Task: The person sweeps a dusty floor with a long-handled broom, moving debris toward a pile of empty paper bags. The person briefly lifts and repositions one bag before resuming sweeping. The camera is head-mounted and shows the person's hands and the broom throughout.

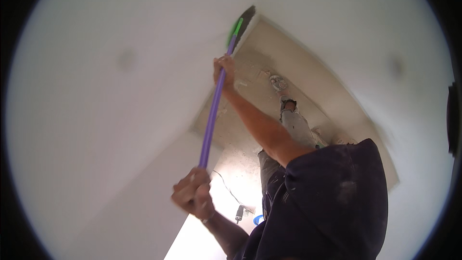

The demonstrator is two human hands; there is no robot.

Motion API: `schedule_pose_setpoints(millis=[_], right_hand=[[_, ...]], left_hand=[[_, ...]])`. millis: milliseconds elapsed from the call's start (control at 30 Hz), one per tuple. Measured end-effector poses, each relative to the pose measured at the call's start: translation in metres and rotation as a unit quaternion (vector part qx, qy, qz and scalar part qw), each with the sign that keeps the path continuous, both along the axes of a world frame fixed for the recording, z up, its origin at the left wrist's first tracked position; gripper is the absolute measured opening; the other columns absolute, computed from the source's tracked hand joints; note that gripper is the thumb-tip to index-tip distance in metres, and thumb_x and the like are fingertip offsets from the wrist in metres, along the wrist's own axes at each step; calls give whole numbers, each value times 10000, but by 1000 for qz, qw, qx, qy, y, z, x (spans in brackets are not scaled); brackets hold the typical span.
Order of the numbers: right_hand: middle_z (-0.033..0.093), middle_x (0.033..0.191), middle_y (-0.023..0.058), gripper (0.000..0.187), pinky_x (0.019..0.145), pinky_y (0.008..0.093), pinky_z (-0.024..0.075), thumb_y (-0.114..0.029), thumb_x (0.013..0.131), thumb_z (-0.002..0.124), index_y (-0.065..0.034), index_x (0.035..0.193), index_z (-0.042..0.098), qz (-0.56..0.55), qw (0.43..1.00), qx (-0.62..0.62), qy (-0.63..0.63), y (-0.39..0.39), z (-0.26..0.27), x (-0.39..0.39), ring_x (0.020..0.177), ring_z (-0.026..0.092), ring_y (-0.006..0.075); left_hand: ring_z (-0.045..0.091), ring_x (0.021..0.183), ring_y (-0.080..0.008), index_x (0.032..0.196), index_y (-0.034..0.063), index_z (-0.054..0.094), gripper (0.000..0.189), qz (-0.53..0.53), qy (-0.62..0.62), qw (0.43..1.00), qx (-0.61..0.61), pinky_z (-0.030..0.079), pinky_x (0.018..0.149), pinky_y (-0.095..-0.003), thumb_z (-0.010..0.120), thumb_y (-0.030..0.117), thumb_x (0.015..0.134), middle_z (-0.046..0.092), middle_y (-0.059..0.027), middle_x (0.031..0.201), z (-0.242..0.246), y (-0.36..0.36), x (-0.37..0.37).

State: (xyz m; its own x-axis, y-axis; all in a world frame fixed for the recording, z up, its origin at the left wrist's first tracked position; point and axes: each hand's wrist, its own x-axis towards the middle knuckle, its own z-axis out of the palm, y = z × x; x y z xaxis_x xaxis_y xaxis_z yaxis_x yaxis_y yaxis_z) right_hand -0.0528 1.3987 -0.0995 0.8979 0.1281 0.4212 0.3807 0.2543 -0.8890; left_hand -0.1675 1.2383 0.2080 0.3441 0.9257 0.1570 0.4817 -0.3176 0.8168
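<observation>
A broom with a purple handle [211, 126] slants up across the view, held in both hands. My right hand [224, 72] is closed around the handle just below the broom head. Lower down, my left hand [195, 191] grips the handle near its visible end. The green broom head [238, 27] carries dark bristles [248, 18] and lies at or close against the white wall [144, 79], near a corner. Whether the bristles touch the wall cannot be made out.
Beneath me is a dusty beige floor [249, 112] with bits of debris. One foot in a stained shoe [278, 83] stands on it. Another white wall [361, 36] rises at right above a beige band [325, 76]. A cable [227, 187], a black cylindrical object [239, 213] and a blue-rimmed object [258, 219] lie in bright light.
</observation>
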Motion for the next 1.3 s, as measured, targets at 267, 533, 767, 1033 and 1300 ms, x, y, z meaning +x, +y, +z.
schedule_pose_setpoints(millis=[267, 533, 767, 1033, 1300], right_hand=[[532, 756, 86, 272, 754, 399, 441, 86, 796, 683, -45, 661, 487, 152, 987, 51, 7, -53, 179, -39, 813, 539, 289], [485, 1249, 251, 472, 955, 506, 437, -70, 867, 680, -42, 1265, 428, 53, 971, -218, 85, -70, 59, 7, 1144, 495, 399], [522, 1114, 196, 465, 713, 416, 585, -266, 1014, 451, -66, 1402, 288, 258, 543, 130, 788, -183, 28, -44, 856, 625, 299], [510, 773, 55, 109, 421, 269, 393, -192, 993, 460, -90, 956, 450, 286, 652, 23, 702, -129, 88, -62, 511, 447, 134], [484, 760, 16, 446, 424, 263, 394, -218, 1034, 442, -222, 1463, 322, 283, 738, -48, 611, -147, 159, -66, 519, 448, 128]], left_hand=[[508, 541, -102, 687, 106, 507, 201, -185, -438, 868, 144, 435, 468, -273, 588, 110, 871, 493, 16, 619, 145, -94, -103], [333, 376, -136, 506, 82, 268, 498, -160, -165, 967, 113, 372, 407, -299, 643, -65, 799, 342, -6, 428, 44, -84, -38], [331, 392, -124, 543, 72, 258, 513, -138, -54, 975, 166, 282, 401, -281, 651, -101, 824, 361, -23, 458, 25, -103, -56], [424, 447, -210, 548, 55, 372, 429, -151, -73, 980, 104, 439, 502, -310, 709, -25, 801, 384, -60, 504, -1, -109, -92], [641, 639, -179, 1181, -43, 600, 351, 99, 45, 970, -218, 558, 755, -345, 640, 205, 935, 665, -125, 790, -25, -138, -122]])
